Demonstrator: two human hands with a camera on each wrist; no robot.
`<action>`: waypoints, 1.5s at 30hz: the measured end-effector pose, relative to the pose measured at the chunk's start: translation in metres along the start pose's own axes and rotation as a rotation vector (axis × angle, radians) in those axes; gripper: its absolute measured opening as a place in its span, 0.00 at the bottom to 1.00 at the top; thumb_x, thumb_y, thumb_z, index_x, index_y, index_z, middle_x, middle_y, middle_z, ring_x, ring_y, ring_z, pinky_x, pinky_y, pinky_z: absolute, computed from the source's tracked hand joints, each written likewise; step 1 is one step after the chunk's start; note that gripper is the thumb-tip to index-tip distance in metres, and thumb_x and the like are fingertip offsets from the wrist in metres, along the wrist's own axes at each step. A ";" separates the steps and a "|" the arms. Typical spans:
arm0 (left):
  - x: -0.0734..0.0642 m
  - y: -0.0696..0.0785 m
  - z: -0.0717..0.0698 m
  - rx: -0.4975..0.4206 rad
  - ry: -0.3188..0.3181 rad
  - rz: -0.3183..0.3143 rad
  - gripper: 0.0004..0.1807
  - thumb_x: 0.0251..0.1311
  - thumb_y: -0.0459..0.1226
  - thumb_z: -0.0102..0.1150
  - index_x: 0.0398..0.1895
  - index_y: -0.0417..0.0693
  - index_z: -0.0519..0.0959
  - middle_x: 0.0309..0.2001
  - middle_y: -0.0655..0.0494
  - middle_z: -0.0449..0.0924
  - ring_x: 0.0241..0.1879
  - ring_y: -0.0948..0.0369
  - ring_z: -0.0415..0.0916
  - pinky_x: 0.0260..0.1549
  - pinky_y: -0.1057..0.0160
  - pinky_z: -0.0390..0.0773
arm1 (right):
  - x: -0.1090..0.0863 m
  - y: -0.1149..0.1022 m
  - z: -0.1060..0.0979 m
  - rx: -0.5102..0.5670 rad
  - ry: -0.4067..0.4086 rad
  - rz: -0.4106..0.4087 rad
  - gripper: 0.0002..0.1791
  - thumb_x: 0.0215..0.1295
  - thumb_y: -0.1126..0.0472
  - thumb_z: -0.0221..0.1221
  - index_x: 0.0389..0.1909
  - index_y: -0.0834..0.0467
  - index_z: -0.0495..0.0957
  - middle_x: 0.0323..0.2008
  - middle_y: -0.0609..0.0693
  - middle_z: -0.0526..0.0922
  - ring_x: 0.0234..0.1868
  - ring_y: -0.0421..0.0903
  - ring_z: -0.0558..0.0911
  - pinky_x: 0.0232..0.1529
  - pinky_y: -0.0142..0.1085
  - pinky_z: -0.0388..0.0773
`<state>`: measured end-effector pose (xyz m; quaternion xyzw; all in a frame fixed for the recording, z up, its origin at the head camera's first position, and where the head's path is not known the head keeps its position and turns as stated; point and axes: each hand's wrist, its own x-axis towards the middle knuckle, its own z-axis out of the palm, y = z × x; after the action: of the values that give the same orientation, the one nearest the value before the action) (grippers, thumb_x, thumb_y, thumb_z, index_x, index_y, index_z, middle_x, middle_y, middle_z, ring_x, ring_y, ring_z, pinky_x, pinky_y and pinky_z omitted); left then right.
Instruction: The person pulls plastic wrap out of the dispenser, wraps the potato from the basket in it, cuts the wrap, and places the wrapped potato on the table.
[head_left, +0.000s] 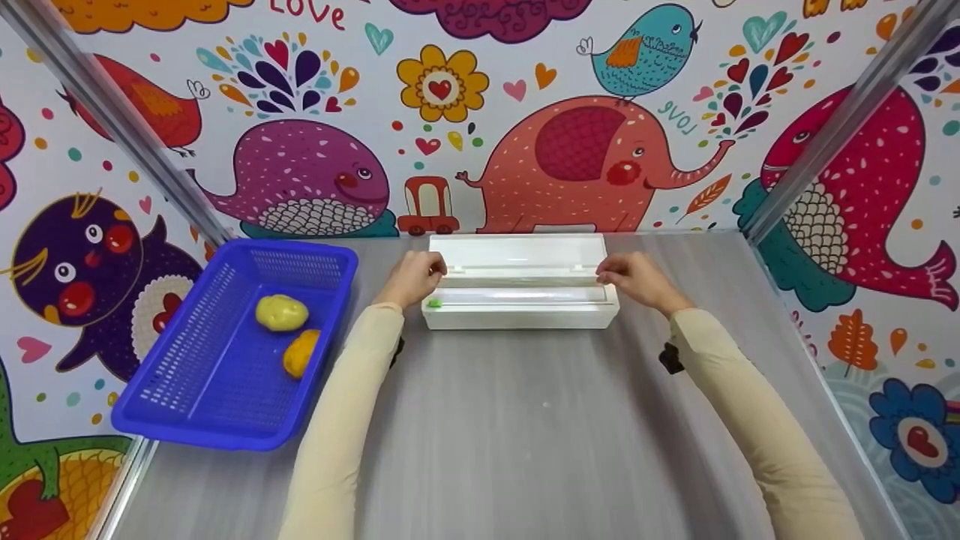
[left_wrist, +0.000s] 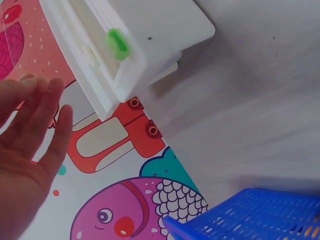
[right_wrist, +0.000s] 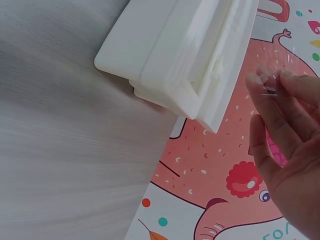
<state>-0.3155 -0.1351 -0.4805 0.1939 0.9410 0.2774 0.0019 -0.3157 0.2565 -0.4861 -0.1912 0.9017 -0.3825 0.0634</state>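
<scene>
A white cling film dispenser [head_left: 519,319] stands with its lid raised at the back of the table. On its left end sits a green slide cutter [left_wrist: 117,44]. Clear cling film [right_wrist: 270,84] is pinched between the thumb and fingertips of my right hand [head_left: 639,280], just beyond the dispenser's right end. At the opposite end my left hand [head_left: 412,279] pinches with thumb and fingers too, apparently on the film's other corner; the film is too transparent there to trace. Both hands are raised above the dispenser's opening.
To the left is a blue plastic basket [head_left: 217,439] holding a peeled potato [head_left: 281,313] and a yellow-orange item [head_left: 300,354], partly hidden by the basket's side. A patterned wall [head_left: 450,165] closes off the back, and metal posts [head_left: 802,150] stand at the corners.
</scene>
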 end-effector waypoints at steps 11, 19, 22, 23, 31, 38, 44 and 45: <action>0.003 0.002 -0.006 -0.008 -0.037 -0.018 0.05 0.58 0.25 0.56 0.34 0.36 0.82 0.35 0.44 0.82 0.37 0.51 0.77 0.41 0.54 0.77 | 0.001 -0.002 -0.005 0.002 -0.023 -0.042 0.07 0.65 0.73 0.56 0.41 0.73 0.80 0.36 0.62 0.84 0.39 0.58 0.83 0.46 0.49 0.78; 0.003 0.004 -0.015 -0.007 -0.072 0.006 0.05 0.57 0.25 0.57 0.33 0.36 0.82 0.34 0.45 0.82 0.36 0.52 0.77 0.39 0.54 0.77 | 0.002 -0.005 -0.013 0.006 -0.083 -0.034 0.08 0.65 0.73 0.56 0.42 0.72 0.80 0.37 0.61 0.84 0.39 0.58 0.81 0.47 0.48 0.78; 0.004 0.004 -0.017 -0.013 -0.091 0.007 0.05 0.57 0.25 0.57 0.33 0.34 0.82 0.33 0.44 0.82 0.36 0.52 0.77 0.39 0.54 0.77 | 0.002 -0.007 -0.016 0.009 -0.104 -0.036 0.08 0.65 0.72 0.56 0.43 0.71 0.80 0.37 0.60 0.84 0.39 0.58 0.81 0.48 0.47 0.78; 0.004 0.005 -0.017 -0.014 -0.099 0.001 0.05 0.58 0.25 0.57 0.34 0.34 0.82 0.34 0.44 0.82 0.36 0.52 0.77 0.40 0.54 0.77 | 0.002 -0.007 -0.016 0.009 -0.106 -0.039 0.08 0.65 0.72 0.57 0.43 0.71 0.80 0.37 0.60 0.84 0.39 0.57 0.81 0.47 0.46 0.78; 0.004 0.007 -0.021 -0.033 -0.109 0.002 0.06 0.58 0.24 0.56 0.34 0.33 0.82 0.34 0.44 0.82 0.36 0.51 0.77 0.41 0.54 0.77 | 0.001 -0.010 -0.020 -0.007 -0.095 -0.076 0.06 0.64 0.73 0.57 0.39 0.69 0.81 0.35 0.59 0.84 0.37 0.54 0.82 0.42 0.32 0.77; 0.005 0.010 -0.025 -0.041 -0.122 -0.012 0.05 0.59 0.24 0.56 0.34 0.34 0.81 0.34 0.44 0.81 0.36 0.52 0.75 0.40 0.54 0.77 | 0.003 -0.011 -0.022 -0.012 -0.094 -0.061 0.06 0.65 0.72 0.58 0.39 0.68 0.81 0.35 0.59 0.84 0.38 0.58 0.82 0.44 0.39 0.79; 0.007 0.015 -0.030 -0.044 -0.143 -0.034 0.06 0.60 0.24 0.55 0.36 0.32 0.81 0.35 0.43 0.80 0.37 0.51 0.74 0.41 0.54 0.76 | 0.002 -0.014 -0.025 -0.023 -0.096 -0.031 0.07 0.66 0.71 0.57 0.41 0.67 0.81 0.37 0.59 0.84 0.38 0.52 0.82 0.47 0.47 0.78; 0.007 0.016 -0.031 -0.045 -0.142 -0.035 0.06 0.60 0.24 0.55 0.36 0.32 0.81 0.35 0.43 0.80 0.37 0.51 0.74 0.41 0.54 0.76 | 0.002 -0.014 -0.026 -0.024 -0.096 -0.027 0.07 0.66 0.71 0.57 0.41 0.67 0.81 0.37 0.59 0.84 0.38 0.52 0.82 0.47 0.47 0.78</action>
<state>-0.3194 -0.1367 -0.4451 0.1967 0.9352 0.2840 0.0780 -0.3200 0.2638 -0.4580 -0.2225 0.8995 -0.3628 0.0990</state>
